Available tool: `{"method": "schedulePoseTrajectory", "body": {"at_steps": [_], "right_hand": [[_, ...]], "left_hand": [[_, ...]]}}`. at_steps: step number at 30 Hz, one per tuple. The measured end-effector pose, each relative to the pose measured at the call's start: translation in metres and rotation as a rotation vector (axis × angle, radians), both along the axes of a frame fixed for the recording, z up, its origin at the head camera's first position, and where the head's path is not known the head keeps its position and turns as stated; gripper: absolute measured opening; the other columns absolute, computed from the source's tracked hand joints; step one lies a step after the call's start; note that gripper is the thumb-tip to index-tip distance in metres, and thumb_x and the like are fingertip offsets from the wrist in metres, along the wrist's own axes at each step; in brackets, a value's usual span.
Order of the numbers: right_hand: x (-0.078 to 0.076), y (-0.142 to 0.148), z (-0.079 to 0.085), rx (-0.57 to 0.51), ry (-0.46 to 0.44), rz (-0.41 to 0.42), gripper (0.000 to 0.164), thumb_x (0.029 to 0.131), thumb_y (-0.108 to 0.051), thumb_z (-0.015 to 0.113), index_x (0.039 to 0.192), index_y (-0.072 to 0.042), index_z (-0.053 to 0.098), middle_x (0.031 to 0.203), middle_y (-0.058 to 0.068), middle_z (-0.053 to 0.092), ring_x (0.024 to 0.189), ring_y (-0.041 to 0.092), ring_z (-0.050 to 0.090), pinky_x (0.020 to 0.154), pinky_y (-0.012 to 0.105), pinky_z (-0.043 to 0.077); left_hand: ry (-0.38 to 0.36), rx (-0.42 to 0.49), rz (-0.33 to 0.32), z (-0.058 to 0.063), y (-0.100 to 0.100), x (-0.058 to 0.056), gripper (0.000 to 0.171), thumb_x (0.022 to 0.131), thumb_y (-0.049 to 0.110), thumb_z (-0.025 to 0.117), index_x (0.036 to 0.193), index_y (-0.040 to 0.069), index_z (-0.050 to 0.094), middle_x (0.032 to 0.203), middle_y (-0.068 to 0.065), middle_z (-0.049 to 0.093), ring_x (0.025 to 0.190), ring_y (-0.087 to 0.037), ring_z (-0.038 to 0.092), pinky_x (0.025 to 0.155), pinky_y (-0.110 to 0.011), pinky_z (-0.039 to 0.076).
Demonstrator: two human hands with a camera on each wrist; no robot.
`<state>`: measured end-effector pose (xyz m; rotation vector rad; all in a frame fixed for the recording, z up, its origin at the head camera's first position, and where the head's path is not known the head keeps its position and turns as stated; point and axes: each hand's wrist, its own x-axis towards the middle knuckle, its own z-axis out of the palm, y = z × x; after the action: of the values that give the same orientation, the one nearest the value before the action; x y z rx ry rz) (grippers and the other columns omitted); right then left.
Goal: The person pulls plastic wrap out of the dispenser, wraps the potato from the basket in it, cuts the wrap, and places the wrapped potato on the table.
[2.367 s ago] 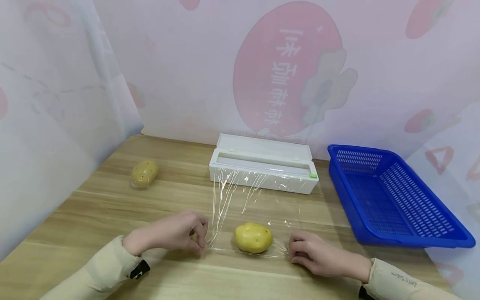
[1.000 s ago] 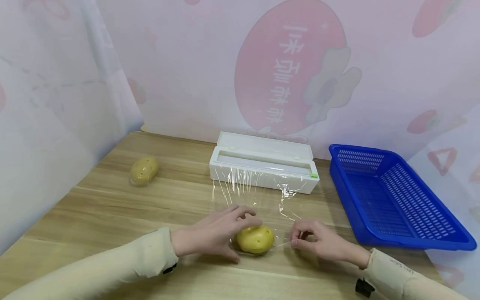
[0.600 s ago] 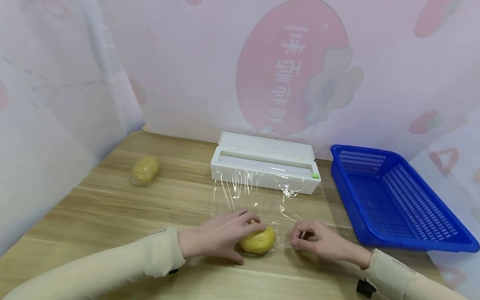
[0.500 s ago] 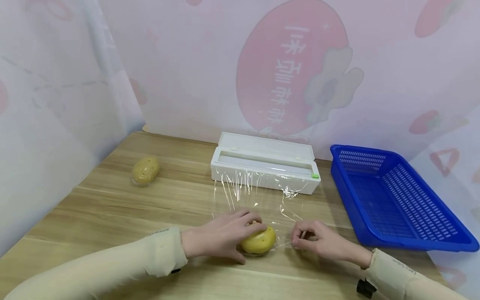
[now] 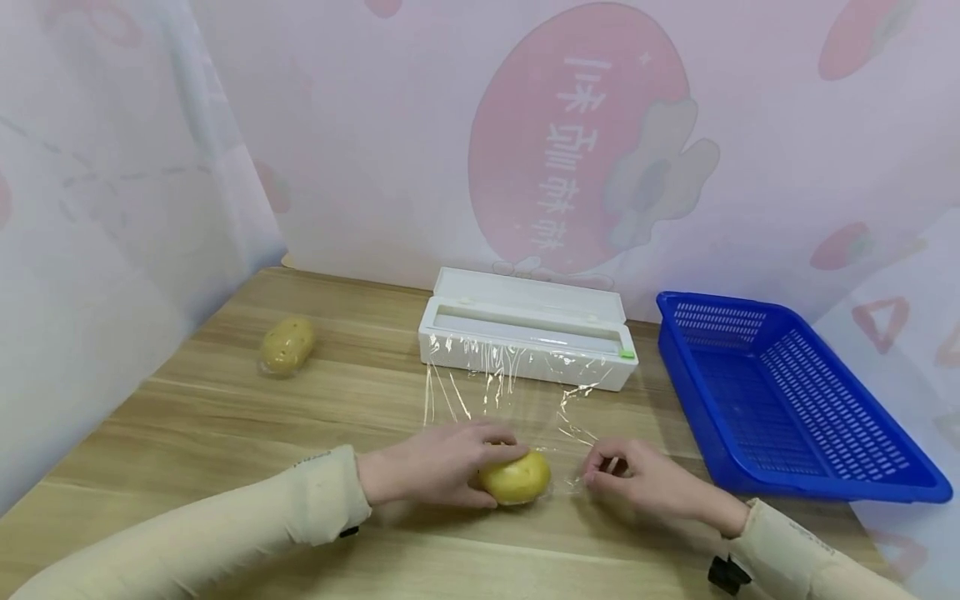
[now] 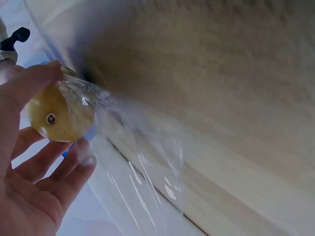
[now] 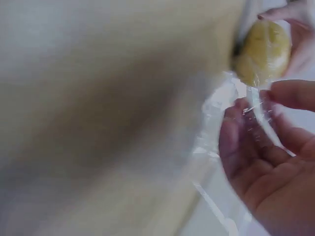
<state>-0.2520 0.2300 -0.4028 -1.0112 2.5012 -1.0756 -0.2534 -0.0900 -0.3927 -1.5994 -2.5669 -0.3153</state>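
Desk (image 5: 202, 425) inspected: blue basket (image 5: 847, 485) at the right edge; white box (image 5: 528, 325) along the back edge, lid raised, apparently freeing its clear film (image 5: 510, 408) toward the front edge. Left hand (image 5: 438, 462) clamped round a potato (image 5: 521, 479) near the front edge, presumably steadying it in the film; right hand (image 5: 637, 479) pinches film alongside, seemingly for tension. Second potato (image 5: 288, 345), film-covered, by the left edge.

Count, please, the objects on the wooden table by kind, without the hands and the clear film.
Potato in front and potato at back left: 2
White box with open lid: 1
Blue basket: 1
Total: 4
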Motion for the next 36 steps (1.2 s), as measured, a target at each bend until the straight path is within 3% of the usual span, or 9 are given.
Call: {"method": "schedulePoseTrajectory", "body": {"at_steps": [4,7,11,17,25,27,30,33,36], "right_hand": [[-0.002,-0.007,0.016,0.069,0.089,-0.065,0.008,0.095,-0.018,0.066,0.097,-0.011,0.068,0.090,0.000,0.066,0.083,0.017,0.062,0.072,0.034,0.054],[0.006,-0.014,0.029,0.131,0.235,-0.155,0.033,0.093,-0.024,0.070,0.118,-0.004,0.063,0.109,0.005,0.066,0.096,0.023,0.062,0.080,0.041,0.053],[0.022,-0.031,0.042,0.147,0.400,-0.226,0.065,0.084,-0.031,0.079,0.138,-0.006,0.052,0.130,0.010,0.058,0.114,0.030,0.057,0.093,0.050,0.047],[0.023,-0.066,0.039,0.180,0.401,-0.091,0.077,0.077,-0.034,0.085,0.141,-0.009,0.051,0.139,0.011,0.051,0.126,0.030,0.049,0.101,0.051,0.041],[-0.019,-0.081,0.021,0.078,0.363,0.100,0.053,0.081,-0.022,0.082,0.128,-0.005,0.064,0.127,0.005,0.063,0.118,0.021,0.057,0.099,0.043,0.044],[-0.028,-0.081,0.018,0.041,0.294,0.126,0.048,0.082,-0.022,0.081,0.125,-0.006,0.066,0.123,0.002,0.065,0.112,0.017,0.060,0.096,0.041,0.047],[-0.036,-0.080,0.015,0.000,0.177,0.108,0.046,0.083,-0.023,0.080,0.123,-0.005,0.067,0.117,0.001,0.068,0.103,0.013,0.063,0.090,0.039,0.051],[-0.042,-0.080,0.014,-0.044,0.048,0.057,0.042,0.085,-0.020,0.079,0.122,-0.003,0.068,0.111,0.004,0.070,0.096,0.018,0.065,0.085,0.040,0.053],[-0.048,-0.077,0.012,-0.076,-0.052,0.015,0.038,0.087,-0.020,0.078,0.121,-0.004,0.069,0.108,0.004,0.071,0.095,0.021,0.066,0.085,0.040,0.053]], "left_hand": [[-0.108,0.040,0.030,0.001,-0.003,-0.008,0.072,0.081,0.039,0.080,0.139,0.007,0.055,0.134,-0.008,0.058,0.117,-0.022,0.055,0.098,-0.035,0.045],[-0.174,0.070,0.043,0.001,-0.004,-0.014,0.071,0.081,0.038,0.080,0.138,0.004,0.056,0.131,-0.008,0.059,0.113,-0.019,0.055,0.094,-0.030,0.046],[-0.276,0.119,0.044,0.001,-0.007,-0.023,0.068,0.082,0.035,0.080,0.136,0.001,0.057,0.126,-0.004,0.057,0.110,-0.014,0.053,0.092,-0.027,0.045],[-0.355,0.142,0.058,0.004,-0.010,-0.034,0.061,0.082,0.035,0.081,0.131,0.005,0.062,0.122,-0.001,0.061,0.108,-0.012,0.056,0.093,-0.029,0.046],[-0.457,0.162,0.068,0.005,-0.015,-0.040,0.055,0.082,0.033,0.081,0.127,0.007,0.066,0.123,0.003,0.062,0.108,-0.011,0.056,0.094,-0.034,0.046],[-0.434,0.179,0.070,0.006,-0.017,-0.039,0.051,0.083,0.031,0.080,0.126,0.007,0.066,0.123,0.002,0.063,0.108,-0.012,0.057,0.094,-0.036,0.046],[-0.322,0.202,0.086,0.012,-0.019,-0.032,0.050,0.087,0.028,0.077,0.128,0.003,0.063,0.127,-0.005,0.061,0.112,-0.019,0.057,0.096,-0.038,0.046],[-0.130,0.232,0.082,0.023,-0.019,-0.018,0.047,0.088,0.023,0.075,0.127,0.000,0.062,0.127,-0.011,0.059,0.115,-0.023,0.056,0.097,-0.037,0.046],[0.054,0.253,0.065,0.029,-0.016,-0.002,0.037,0.085,0.018,0.078,0.117,0.003,0.067,0.119,-0.008,0.061,0.106,-0.020,0.059,0.090,-0.032,0.049]]}}
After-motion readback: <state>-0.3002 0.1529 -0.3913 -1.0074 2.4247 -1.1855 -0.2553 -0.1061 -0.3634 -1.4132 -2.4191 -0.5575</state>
